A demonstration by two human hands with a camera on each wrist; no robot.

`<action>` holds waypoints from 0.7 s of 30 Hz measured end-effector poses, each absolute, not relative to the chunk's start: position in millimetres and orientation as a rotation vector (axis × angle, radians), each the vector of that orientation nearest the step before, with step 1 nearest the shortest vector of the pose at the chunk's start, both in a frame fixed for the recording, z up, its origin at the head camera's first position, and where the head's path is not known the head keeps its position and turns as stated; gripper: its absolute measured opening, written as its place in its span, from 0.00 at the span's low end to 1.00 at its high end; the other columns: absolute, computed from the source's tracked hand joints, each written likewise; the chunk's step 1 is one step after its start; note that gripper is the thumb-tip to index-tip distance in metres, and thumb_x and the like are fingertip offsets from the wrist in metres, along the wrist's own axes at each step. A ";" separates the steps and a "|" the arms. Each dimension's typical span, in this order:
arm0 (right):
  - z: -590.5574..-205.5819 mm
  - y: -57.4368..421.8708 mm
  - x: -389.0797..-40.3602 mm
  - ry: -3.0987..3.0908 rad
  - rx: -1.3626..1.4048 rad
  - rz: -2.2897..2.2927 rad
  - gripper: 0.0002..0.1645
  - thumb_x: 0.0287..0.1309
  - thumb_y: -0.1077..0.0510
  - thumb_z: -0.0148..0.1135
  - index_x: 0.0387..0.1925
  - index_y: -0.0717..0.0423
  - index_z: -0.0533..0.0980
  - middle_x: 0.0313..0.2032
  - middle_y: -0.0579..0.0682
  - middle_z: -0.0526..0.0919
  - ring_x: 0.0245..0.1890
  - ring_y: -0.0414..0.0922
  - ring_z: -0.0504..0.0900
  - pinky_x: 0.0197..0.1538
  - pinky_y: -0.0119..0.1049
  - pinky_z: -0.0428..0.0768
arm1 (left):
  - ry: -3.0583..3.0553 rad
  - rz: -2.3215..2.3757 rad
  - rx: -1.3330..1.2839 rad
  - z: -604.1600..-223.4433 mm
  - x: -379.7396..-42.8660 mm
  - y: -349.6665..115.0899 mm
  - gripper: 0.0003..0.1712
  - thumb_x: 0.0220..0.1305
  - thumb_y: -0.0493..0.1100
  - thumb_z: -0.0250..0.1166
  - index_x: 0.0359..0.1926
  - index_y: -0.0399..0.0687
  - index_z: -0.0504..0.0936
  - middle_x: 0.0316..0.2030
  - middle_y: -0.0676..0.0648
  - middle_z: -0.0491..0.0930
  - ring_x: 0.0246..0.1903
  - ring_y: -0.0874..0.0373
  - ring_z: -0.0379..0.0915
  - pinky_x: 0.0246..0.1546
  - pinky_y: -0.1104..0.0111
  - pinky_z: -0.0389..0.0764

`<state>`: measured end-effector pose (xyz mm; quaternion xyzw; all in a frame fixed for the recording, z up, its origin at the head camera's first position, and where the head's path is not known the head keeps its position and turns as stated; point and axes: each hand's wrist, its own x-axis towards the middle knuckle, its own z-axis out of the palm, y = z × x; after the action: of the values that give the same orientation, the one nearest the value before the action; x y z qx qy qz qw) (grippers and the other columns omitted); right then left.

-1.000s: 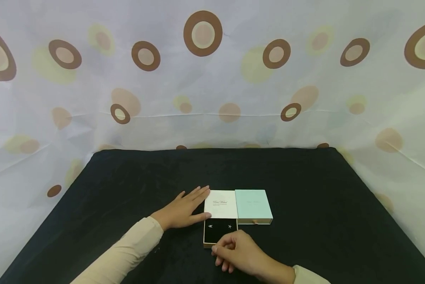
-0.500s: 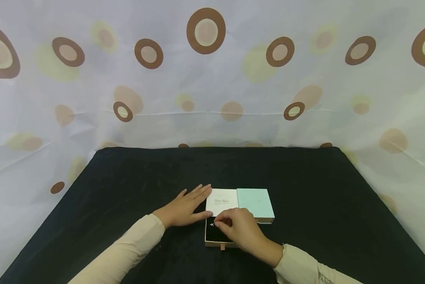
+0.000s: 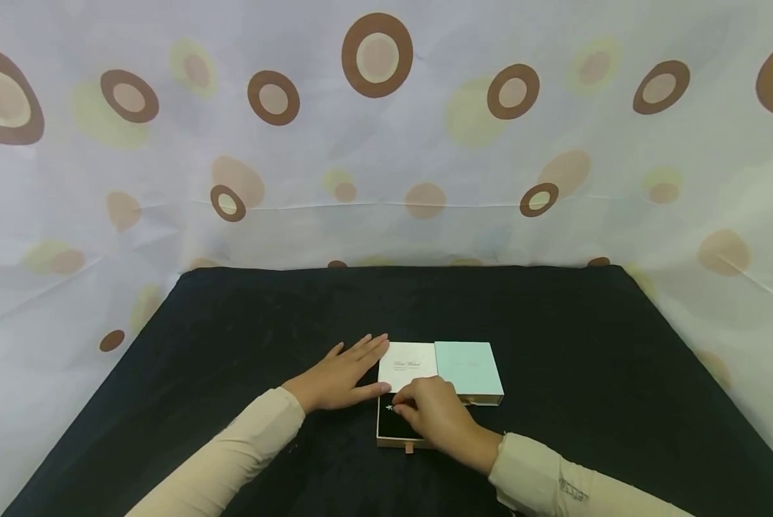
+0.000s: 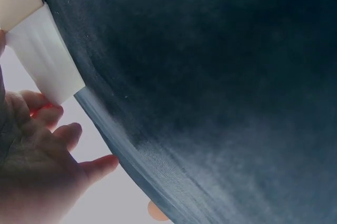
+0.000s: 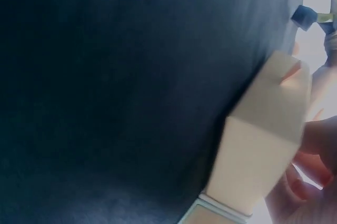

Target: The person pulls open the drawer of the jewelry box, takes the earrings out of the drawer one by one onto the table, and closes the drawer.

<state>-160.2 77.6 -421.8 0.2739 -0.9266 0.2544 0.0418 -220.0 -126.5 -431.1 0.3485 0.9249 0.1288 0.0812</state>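
Observation:
A white gift box (image 3: 402, 359) lies on the black cloth, its black-lined drawer (image 3: 395, 429) pulled out toward me. My left hand (image 3: 337, 380), fingers straight and spread, rests against the box's left side. In the left wrist view the same hand (image 4: 42, 166) touches the box's white wall (image 4: 47, 56). Over the drawer, my right hand (image 3: 441, 416) is curled, thumb and forefinger pinching at the edge of the left star-shaped earring (image 3: 389, 407). The right hand hides the drawer's right half. A ribbon tab (image 5: 291, 72) shows on the drawer front in the right wrist view.
Against the white box's right side stands a mint-green box (image 3: 470, 368) with a tan front. The black cloth (image 3: 283, 309) covers the table, and a white curtain (image 3: 334, 237) with brown rings hangs behind its far edge.
My right hand has moved from the drawer's front edge up over the drawer to the left earring, covering the right one. The left hand stays against the box. The view has shifted slightly.

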 end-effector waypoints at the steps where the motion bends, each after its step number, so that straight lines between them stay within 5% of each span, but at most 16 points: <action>1: -422.4 77.1 -160.7 -2.834 0.839 0.779 0.02 0.53 0.61 0.70 0.28 0.56 0.86 0.27 0.46 0.85 0.26 0.36 0.80 0.28 0.28 0.76 | 2.764 0.383 1.043 -431.0 -220.0 -126.4 0.45 0.69 0.68 0.45 0.76 0.51 0.45 0.76 0.53 0.42 0.74 0.52 0.39 0.67 0.41 0.47; 21: -430.8 73.0 -161.2 -2.812 0.815 0.774 0.03 0.54 0.62 0.69 0.26 0.57 0.85 0.24 0.44 0.81 0.21 0.32 0.74 0.25 0.28 0.73 | 2.767 0.395 1.043 -431.9 -218.8 -128.1 0.45 0.69 0.68 0.46 0.76 0.50 0.46 0.76 0.53 0.42 0.74 0.52 0.39 0.67 0.40 0.48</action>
<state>-161.2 73.0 -430.8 0.2686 -0.9272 0.2550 0.0565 -218.8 -128.1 -431.9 0.3484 0.9246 0.1321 0.0789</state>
